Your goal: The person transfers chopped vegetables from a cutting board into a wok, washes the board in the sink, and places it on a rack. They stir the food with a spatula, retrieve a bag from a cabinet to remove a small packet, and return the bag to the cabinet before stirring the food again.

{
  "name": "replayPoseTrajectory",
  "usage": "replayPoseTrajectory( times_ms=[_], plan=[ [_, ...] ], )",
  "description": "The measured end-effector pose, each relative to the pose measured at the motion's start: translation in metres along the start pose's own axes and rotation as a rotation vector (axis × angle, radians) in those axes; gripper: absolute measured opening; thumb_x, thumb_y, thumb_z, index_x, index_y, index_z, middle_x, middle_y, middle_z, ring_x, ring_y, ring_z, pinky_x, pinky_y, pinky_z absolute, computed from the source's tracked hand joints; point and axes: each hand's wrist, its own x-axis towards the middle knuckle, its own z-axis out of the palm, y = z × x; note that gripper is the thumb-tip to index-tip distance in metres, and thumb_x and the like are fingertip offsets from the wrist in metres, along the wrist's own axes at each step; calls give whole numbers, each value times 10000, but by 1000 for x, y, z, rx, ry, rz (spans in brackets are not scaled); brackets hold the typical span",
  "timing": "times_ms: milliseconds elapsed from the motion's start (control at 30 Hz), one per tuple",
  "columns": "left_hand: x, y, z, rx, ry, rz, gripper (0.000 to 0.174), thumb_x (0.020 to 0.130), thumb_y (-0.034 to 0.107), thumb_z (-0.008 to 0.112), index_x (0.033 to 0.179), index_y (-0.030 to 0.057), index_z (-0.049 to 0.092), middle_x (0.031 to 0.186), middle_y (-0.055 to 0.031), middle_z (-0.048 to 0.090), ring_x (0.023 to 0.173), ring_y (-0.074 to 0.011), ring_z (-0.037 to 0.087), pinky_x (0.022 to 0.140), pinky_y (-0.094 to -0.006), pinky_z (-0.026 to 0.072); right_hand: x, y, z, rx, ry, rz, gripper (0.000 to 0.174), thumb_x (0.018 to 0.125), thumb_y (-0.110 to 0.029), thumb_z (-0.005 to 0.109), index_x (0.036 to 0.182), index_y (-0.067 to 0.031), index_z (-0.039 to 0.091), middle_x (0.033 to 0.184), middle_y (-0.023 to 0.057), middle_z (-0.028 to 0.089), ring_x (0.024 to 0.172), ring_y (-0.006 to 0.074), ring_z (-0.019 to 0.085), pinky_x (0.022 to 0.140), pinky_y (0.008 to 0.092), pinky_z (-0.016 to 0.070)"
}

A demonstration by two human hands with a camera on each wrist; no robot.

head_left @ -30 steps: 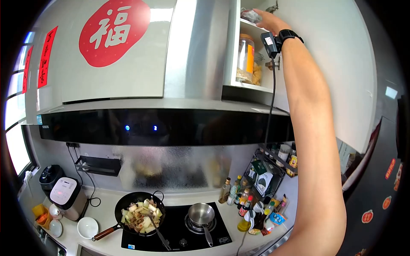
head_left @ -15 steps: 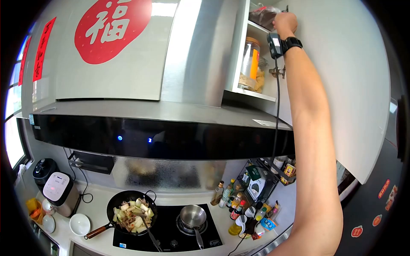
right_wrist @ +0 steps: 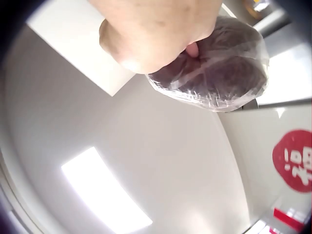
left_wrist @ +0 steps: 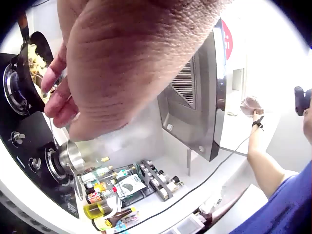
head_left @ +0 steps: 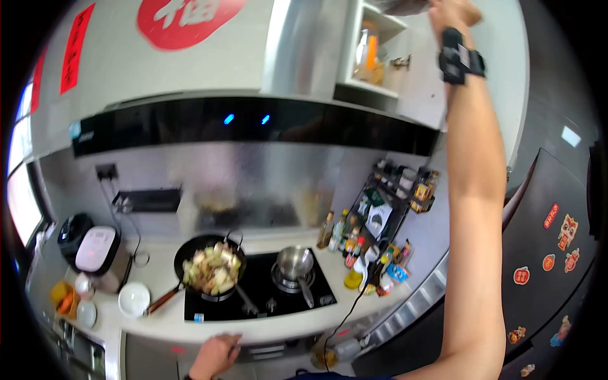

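High at the upper right, my right hand point(head_left: 455, 14) grips a clear plastic bag point(head_left: 400, 6) with dark contents, in front of the open wall cabinet point(head_left: 405, 47). The right wrist view shows the fingers curled into the plastic of the bag point(right_wrist: 229, 68), which bulges below and beside the fist point(right_wrist: 158, 36). My left hand point(head_left: 218, 354) is low, in front of the counter edge, below the pan point(head_left: 180, 259). In the left wrist view the left hand point(left_wrist: 107, 73) has relaxed, slightly bent fingers and holds nothing.
On the black stove point(head_left: 259, 272) stand the pan of food and a small steel pot point(head_left: 295, 262). Bottles point(head_left: 339, 231) crowd the counter's right side; a white bowl point(head_left: 134, 299) and rice cooker point(head_left: 98, 250) are left. The range hood point(head_left: 253, 123) hangs above. A black cable point(head_left: 335, 326) hangs down.
My right hand has drawn the bag out of the cabinet's upper shelf, toward the right. My left hand has come into the head view at the bottom. The head view has tilted down.
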Motion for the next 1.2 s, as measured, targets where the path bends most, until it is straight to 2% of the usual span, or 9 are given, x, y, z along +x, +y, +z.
replayPoseTrajectory(
  times_ms=[67,333,433,567,767,867,1000,1100,1200],
  plan=[
    [-12,15,-10,13,223,132,457,889,210,725,1302,41,627,1098,-196,690,1005,-393,656,896,-437,542,-77,-44,-12,47,-88,114,107,941,-36,521,983,23,600,933,187,629,782,309,658,629,433,576],
    [-76,64,-35,-1214,236,284,1314,739,380,921,1650,214,-12,1595,-152,315,1265,-279,552,973,-424,553,-382,-183,-105,91,-527,993,223,957,-103,569,1128,38,589,1121,175,636,1002,256,640,834,424,548],
    [-124,76,-11,-1675,271,488,1231,804,245,882,1643,199,-17,1599,-205,278,1331,-343,527,941,-461,598,-479,-223,-142,178,-595,1322,278,963,-128,587,1182,44,585,1192,171,639,1084,236,633,911,420,538],
    [-206,78,50,-1853,505,240,927,883,188,801,1586,96,204,1484,-148,491,1320,-322,551,954,-621,566,-608,-259,-182,384,-617,1644,282,973,-128,606,1203,33,583,1232,157,652,1142,222,641,972,410,537],
    [-317,103,122,-1769,1149,-209,879,862,179,822,1571,78,312,1516,-110,485,1333,-235,539,1070,-432,515,-732,-320,-248,763,-1061,1964,111,1008,-39,563,1111,2,557,1067,67,637,976,119,606,913,265,479],
    [-362,114,151,-1666,1314,-469,814,862,109,805,1546,61,365,1460,-96,544,1291,-199,572,1088,-349,494,-768,-336,-253,739,-1508,1785,133,986,-11,595,1114,20,614,1092,35,628,970,83,588,847,237,472],
    [-414,124,162,-1605,1405,-678,759,862,-44,742,1531,94,411,1339,-106,629,1194,-186,634,1051,-341,518,-787,-377,-215,686,-1468,1660,300,926,14,655,1223,46,632,1128,85,657,1026,144,634,902,281,501],
    [-438,117,161,-1518,1452,-736,748,854,-77,720,1521,108,435,1331,-101,625,1172,-166,639,1016,-321,536,-793,-395,-164,874,-1710,995,503,790,-8,790,1270,20,640,1240,182,647,1092,352,624,964,387,490],
    [-463,101,152,-1540,1479,-737,756,845,-89,711,1520,102,431,1310,-81,622,1117,-154,649,989,-313,542,-822,-422,-127,982,-1744,953,530,759,-49,818,1262,-2,657,1286,157,617,1148,332,601,997,396,470]
  ],
)
